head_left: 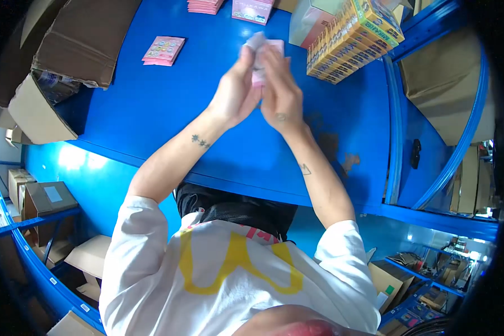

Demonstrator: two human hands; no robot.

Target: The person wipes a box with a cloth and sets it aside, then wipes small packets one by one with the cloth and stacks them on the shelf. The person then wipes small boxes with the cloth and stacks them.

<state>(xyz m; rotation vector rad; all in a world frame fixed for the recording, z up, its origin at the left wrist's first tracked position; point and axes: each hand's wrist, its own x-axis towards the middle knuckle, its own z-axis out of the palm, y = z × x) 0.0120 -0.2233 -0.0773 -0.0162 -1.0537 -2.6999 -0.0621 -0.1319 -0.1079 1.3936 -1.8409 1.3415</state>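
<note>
Both hands are together over the upper middle of the blue table, around a small pink and white packet. My left hand is wrapped against its left side, the thumb near the packet's top. My right hand presses on it from the right, its fingers slightly blurred. Part of the packet is hidden by the fingers. To the left lies a small stack of pink packets. Beyond the hands are a pink box and another pile of pink packets.
Yellow boxes stand in a row at the upper right, beside a white and pink box. An open cardboard box is at the upper left. A blue shelf frame runs along the right. More cartons sit on shelves lower left.
</note>
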